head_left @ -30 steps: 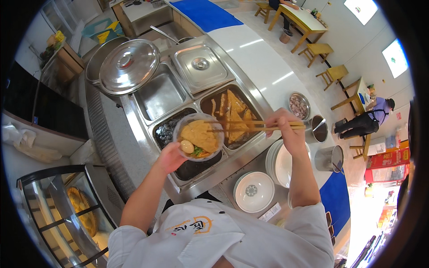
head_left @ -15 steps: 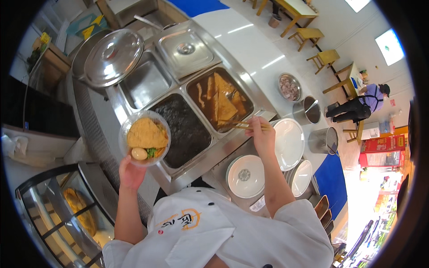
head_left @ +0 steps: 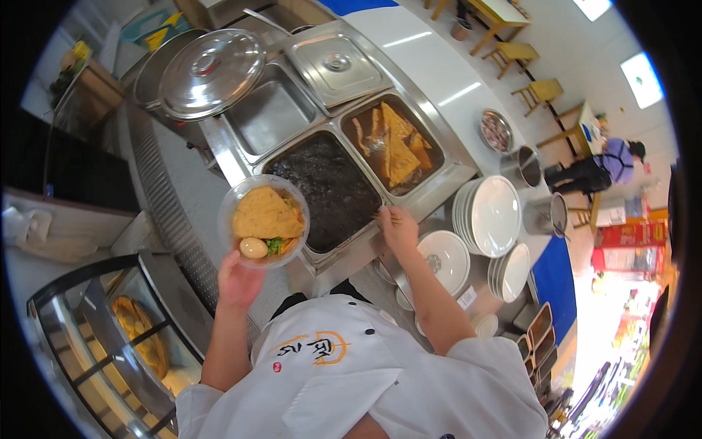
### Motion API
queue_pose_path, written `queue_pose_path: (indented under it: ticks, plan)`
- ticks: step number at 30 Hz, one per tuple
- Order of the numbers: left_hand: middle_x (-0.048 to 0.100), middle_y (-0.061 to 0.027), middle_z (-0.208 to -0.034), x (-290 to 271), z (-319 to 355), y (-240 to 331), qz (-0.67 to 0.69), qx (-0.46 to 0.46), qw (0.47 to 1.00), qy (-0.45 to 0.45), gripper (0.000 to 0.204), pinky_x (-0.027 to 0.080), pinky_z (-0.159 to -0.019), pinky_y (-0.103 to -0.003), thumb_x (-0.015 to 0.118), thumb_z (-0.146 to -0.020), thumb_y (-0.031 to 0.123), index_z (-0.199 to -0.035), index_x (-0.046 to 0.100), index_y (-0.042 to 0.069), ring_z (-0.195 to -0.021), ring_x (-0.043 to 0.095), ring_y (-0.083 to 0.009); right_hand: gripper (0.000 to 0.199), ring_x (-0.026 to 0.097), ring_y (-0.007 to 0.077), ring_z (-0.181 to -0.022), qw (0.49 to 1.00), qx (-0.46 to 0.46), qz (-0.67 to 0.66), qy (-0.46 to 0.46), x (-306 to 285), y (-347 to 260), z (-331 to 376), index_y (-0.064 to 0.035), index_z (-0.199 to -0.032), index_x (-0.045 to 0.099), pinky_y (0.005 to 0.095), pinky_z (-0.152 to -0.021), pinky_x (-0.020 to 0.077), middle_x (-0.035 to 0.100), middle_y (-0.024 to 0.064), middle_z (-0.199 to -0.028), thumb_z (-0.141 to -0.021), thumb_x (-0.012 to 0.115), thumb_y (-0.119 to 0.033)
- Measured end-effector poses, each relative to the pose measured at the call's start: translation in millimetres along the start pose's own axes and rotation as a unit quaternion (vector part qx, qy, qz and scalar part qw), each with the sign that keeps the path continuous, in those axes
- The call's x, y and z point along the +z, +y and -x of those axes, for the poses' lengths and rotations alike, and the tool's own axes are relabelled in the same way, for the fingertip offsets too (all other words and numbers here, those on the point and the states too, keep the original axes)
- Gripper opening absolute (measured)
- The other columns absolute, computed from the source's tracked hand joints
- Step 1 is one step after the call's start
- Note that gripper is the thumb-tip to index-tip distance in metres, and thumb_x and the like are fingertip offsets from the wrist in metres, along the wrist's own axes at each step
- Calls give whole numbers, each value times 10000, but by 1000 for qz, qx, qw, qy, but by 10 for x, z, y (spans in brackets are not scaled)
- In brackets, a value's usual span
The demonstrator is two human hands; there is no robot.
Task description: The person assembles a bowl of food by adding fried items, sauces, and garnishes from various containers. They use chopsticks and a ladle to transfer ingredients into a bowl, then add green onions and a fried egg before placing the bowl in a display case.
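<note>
My left hand (head_left: 240, 281) holds a clear round plastic bowl (head_left: 228, 219) from below at its near side. In the bowl lie a large golden-brown flat piece of food (head_left: 265, 216), a peeled egg (head_left: 254, 248) and chopped greens (head_left: 274, 246). My right hand (head_left: 400, 233) is closed on chopsticks (head_left: 382, 217), seen foreshortened, at the near right rim of a pan of dark, bubbling broth (head_left: 322, 186). Beyond that hand, a second pan holds brown triangular slabs, perhaps tofu, (head_left: 401, 161) in broth.
A big lidded pot (head_left: 212, 69), a steel pan without a lid (head_left: 267, 113) and a lidded pan (head_left: 336, 62) stand farther off. To the right are stacked white plates (head_left: 496, 216), bowls (head_left: 444, 262) and steel pots (head_left: 521, 170). A person (head_left: 610, 162) stands in the background.
My right hand with the chopsticks has moved left and nearer, away from the pan of triangular slabs. The bowl stays in my left hand. The whole view has shifted.
</note>
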State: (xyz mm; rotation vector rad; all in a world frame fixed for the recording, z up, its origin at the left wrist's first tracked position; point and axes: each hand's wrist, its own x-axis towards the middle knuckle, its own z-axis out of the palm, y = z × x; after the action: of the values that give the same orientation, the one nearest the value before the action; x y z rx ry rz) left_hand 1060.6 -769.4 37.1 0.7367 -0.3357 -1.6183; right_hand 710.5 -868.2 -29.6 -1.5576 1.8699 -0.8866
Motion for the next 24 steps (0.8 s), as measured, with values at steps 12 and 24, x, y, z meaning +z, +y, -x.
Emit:
queue_pose_path:
  ticks: [12, 24]
  plan:
    - [450, -96, -1552, -678, 376, 445, -12, -43, 998, -53, 704, 341, -1199, -495, 622, -927, 328, -1544, 379, 89, -1454, 410, -278, 561, 698, 336, -1012, 980, 178, -52, 69, 291, 215, 201, 23, -1255, 629, 397, -902, 529, 728, 187, -1070, -871, 792, -353]
    - [479, -135, -1528, -441, 279, 454, -117, -152, 966, -171, 714, 360, -1201, -444, 625, -929, 282, -1535, 367, 4, -1420, 467, -265, 497, 634, 139, -766, 983, 175, -35, 45, 135, 172, 2415, -5, -1370, 510, 296, -674, 536, 660, 102, -1025, -933, 700, -146]
